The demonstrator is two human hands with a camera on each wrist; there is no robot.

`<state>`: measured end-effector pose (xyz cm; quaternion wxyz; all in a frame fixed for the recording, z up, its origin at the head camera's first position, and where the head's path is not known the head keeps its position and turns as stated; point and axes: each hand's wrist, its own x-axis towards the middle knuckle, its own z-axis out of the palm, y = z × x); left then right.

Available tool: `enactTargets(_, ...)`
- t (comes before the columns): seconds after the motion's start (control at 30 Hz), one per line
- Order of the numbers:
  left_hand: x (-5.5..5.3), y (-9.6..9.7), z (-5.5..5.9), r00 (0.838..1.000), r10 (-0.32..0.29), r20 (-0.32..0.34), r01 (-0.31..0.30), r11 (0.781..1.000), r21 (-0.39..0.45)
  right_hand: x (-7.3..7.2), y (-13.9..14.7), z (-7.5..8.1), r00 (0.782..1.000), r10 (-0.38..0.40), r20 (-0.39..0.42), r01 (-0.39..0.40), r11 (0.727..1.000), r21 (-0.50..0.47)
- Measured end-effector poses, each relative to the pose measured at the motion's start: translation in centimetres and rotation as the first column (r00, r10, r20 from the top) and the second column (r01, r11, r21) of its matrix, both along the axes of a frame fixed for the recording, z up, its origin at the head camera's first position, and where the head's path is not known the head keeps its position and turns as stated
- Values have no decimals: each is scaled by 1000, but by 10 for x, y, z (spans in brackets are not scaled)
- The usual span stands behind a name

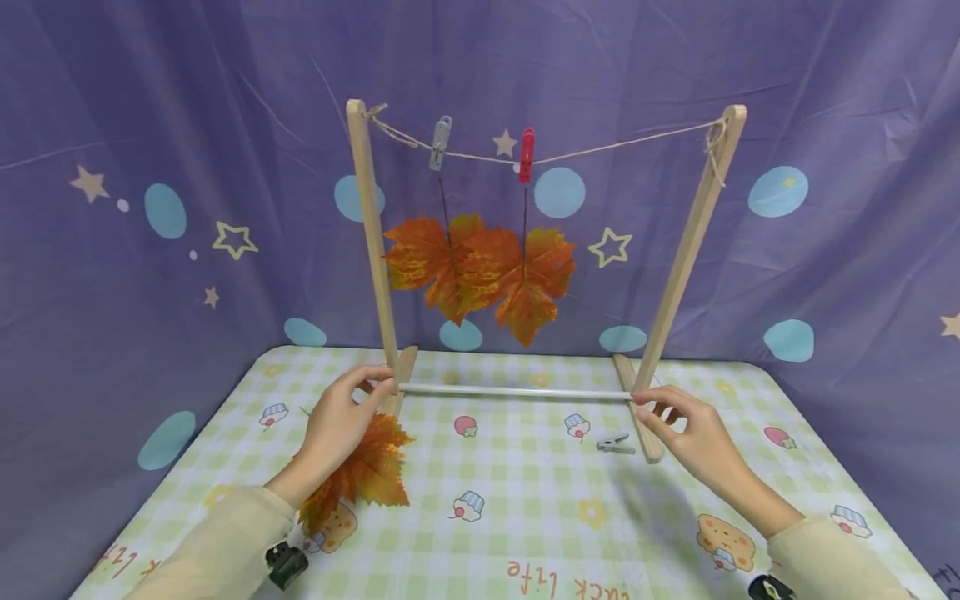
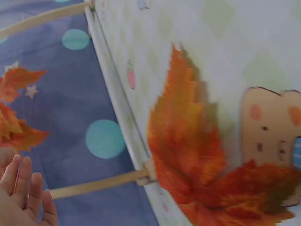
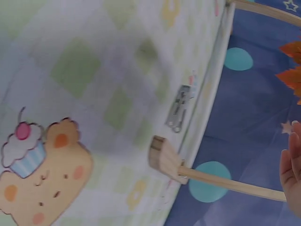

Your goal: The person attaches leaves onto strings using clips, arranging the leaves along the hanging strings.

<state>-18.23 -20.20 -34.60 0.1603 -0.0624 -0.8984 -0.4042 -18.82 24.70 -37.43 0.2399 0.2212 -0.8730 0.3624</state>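
A pale wooden frame is crossed by a white bar. It is set beyond the left hand and right hand, both loosely unclenched.

Smooth wooden frame, plastic red clip (slightly glossy), rough twine

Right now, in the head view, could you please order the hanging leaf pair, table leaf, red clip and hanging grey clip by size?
1. Hanging leaf pair
2. Table leaf, partly hidden by the left hand
Smallest, too alike to rank: red clip, hanging grey clip
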Motion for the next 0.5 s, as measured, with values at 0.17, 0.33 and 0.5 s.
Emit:
enactTargets(0.17,-1,-10,-12,998,36,43,-36,999,0,-2,1,-12,998,8,64,-10,1000,20)
enactTargets(0.33,-3,-21,-22,994,82,78,-82,997,-6,-1,2,-19,991,16,132,-21,999,36)
enactTargets(0.5,-7,-34,-30,989,122,83,-120,993,-20,-2,3,-22,982,15,187,-26,998,57)
